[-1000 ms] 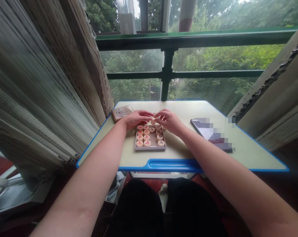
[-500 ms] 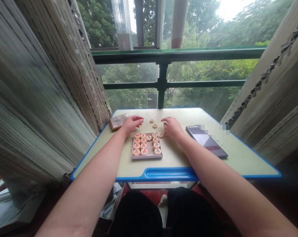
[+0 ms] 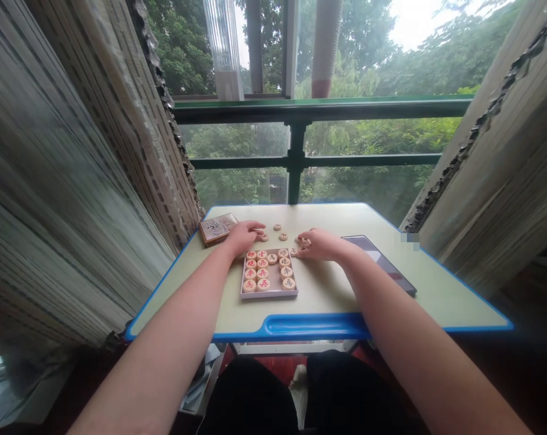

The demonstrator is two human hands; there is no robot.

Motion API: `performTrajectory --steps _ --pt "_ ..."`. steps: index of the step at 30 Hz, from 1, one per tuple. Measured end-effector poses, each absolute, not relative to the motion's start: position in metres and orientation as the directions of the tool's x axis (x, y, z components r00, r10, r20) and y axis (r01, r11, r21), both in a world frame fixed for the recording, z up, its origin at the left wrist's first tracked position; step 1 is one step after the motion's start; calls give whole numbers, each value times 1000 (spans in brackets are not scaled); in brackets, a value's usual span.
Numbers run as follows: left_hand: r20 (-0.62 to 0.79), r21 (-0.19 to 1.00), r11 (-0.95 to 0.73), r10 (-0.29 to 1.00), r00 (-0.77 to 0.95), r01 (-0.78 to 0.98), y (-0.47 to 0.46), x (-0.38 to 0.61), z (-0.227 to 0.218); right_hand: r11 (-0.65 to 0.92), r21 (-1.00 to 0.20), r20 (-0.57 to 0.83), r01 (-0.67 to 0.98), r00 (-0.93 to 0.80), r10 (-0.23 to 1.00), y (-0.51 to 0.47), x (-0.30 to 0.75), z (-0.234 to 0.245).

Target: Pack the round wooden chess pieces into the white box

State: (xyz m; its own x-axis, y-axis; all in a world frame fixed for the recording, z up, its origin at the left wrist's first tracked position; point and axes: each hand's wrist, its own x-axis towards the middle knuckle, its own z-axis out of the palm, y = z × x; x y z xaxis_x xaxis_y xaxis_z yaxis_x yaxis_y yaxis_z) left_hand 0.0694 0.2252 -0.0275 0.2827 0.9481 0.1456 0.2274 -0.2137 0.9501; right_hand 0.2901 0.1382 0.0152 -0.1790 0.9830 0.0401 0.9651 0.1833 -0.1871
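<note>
A shallow white tray (image 3: 269,294) lies on the table and holds several round wooden chess pieces (image 3: 263,273) with red or black characters. Just beyond the tray's far left corner, my left hand (image 3: 242,235) rests with its fingers closed together on a loose piece (image 3: 264,237). My right hand (image 3: 319,244) is curled at the tray's far right corner, pinching a piece (image 3: 304,243). Two more loose pieces (image 3: 283,236) lie on the table between the hands.
A brown patterned box lid (image 3: 217,228) sits at the far left of the cream, blue-edged table (image 3: 336,296). A dark phone (image 3: 386,266) lies to the right of my right forearm. Bamboo blinds hang on both sides; a green railing and window stand behind.
Both hands have drawn apart and come down to the far corners of the tray. Loose pieces now show between them. The camera has tilted upward a little.
</note>
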Motion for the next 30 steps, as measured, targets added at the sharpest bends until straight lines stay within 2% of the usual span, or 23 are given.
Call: performTrajectory --steps 7,12,18,23,30 --pt "97 946 -197 929 357 257 219 68 -24 250 -278 102 927 -230 968 142 278 11" --pt "68 955 -165 930 361 247 220 68 -24 188 -302 57 935 -179 982 141 278 12" --pt "47 969 -129 933 357 209 217 70 -22 173 -310 65 935 -160 985 139 281 14" --pt "-3 937 -152 896 444 314 210 67 -13 158 -302 22 940 -159 987 140 281 14" --pt "-2 912 -209 858 513 352 206 67 -8 220 -340 109 914 -194 975 139 279 10"
